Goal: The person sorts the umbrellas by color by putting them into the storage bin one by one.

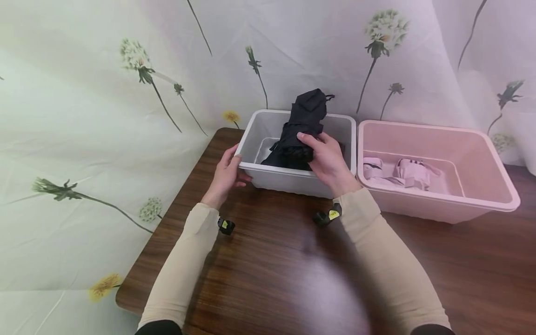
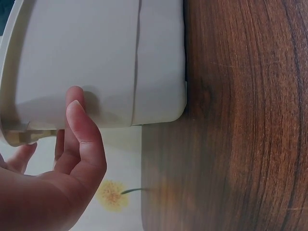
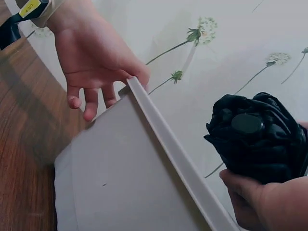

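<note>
My right hand [image 1: 331, 158] grips a black folding umbrella [image 1: 307, 114], its thumb laid across the bunched fabric. The umbrella is tilted over the light grey bin [image 1: 289, 181], with a small loop at its far end. Its near end shows a dark round cap [image 3: 248, 123] ringed by gathered folds in the right wrist view. My left hand [image 1: 226, 174] holds the bin's left front corner, fingers against the outer wall [image 2: 110, 62]. More black fabric [image 1: 272, 159] lies inside the bin below the umbrella, partly hidden by it.
A pink bin [image 1: 439, 204] stands right beside the grey one, with pale pink folded cloth things [image 1: 412, 174] on its floor. Both bins sit on a dark wooden table [image 1: 268, 260]. A flower-printed cloth [image 1: 301, 46] hangs close behind them and down the left side.
</note>
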Tool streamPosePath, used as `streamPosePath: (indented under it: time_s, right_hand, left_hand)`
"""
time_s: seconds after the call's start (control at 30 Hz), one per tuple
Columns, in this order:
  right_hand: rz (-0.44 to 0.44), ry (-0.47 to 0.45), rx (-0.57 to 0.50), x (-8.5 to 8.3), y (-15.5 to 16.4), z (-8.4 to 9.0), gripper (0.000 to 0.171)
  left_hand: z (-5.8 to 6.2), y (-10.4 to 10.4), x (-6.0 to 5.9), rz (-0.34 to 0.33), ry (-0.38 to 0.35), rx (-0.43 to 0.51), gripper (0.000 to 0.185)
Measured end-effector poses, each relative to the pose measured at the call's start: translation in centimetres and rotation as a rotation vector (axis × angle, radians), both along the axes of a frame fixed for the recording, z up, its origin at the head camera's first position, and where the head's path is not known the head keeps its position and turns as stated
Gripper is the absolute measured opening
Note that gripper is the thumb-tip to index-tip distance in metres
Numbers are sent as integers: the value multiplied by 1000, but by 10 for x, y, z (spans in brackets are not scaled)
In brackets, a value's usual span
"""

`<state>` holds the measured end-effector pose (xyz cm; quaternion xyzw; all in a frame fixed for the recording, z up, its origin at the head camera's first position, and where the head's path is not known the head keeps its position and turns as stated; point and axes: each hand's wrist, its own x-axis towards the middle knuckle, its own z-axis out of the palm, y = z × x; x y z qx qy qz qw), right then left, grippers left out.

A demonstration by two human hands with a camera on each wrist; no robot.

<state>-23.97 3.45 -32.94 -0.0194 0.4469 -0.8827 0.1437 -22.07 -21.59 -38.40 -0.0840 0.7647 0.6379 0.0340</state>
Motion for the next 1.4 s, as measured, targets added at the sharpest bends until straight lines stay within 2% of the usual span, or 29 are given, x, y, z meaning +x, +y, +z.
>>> streamPosePath:
  time_s: [0.2, 0.37, 0.53, 0.67, 0.77, 0.9, 1.1, 1.33, 1.4]
  right_hand:
    - [38, 62, 14, 1, -2, -2, 61]
    - [63, 96, 77, 6, 4, -4, 58]
    - [60, 95, 152, 13, 12, -3, 47]
    - [38, 88, 167, 18, 23, -2, 43]
    - [13, 88, 139, 22, 32, 1, 33]
    - [-26, 116, 103, 32, 47, 11, 13]
    - [-61, 179, 54, 53, 74, 27, 19]
    - [-122, 214, -25, 81, 108, 39, 20]
    - [-128, 248, -46, 91, 120, 41, 20]
  left_hand:
    - [-11, 0, -6, 3, 25, 2, 36]
    - [-13, 2, -8, 2, 33, 5, 36]
    - [-9, 2, -8, -16, 24, -7, 37]
    - [2, 4, -2, -33, 7, -9, 40]
    - [10, 5, 3, -35, -4, -16, 41]
    - [6, 1, -1, -30, -7, -18, 40]
    - [-8, -8, -12, -28, 16, 0, 38]
    - [-11, -12, -8, -23, 14, -18, 38]
    - [-10, -12, -6, -33, 22, -27, 39]
